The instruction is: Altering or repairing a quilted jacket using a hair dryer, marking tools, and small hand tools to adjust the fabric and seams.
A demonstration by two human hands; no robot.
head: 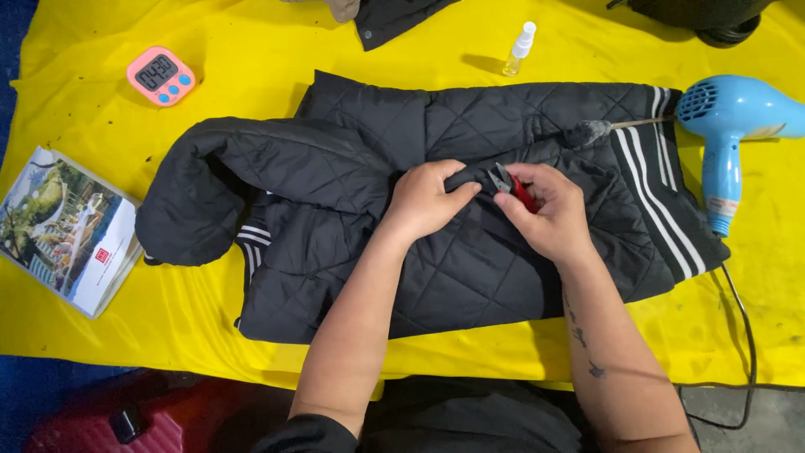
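A: Yellow cloth-covered table (pixel 251 50); black quilted jacket (pixel 436 277) spread flat, centre.

B: Hands?

A: Left hand (pixel 423 201) pinches a fabric fold taut; right hand (pixel 549 214) grips small red-handled snips (pixel 511 186) at it.

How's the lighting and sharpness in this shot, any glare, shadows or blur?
Head view: even, bright light on the yellow cloth, no glare; the spray bottle throws a short soft shadow to its left. The black jacket reads dark, though its quilting shows. Left hand, right hand and the red-handled snips are sharp; no motion blur.
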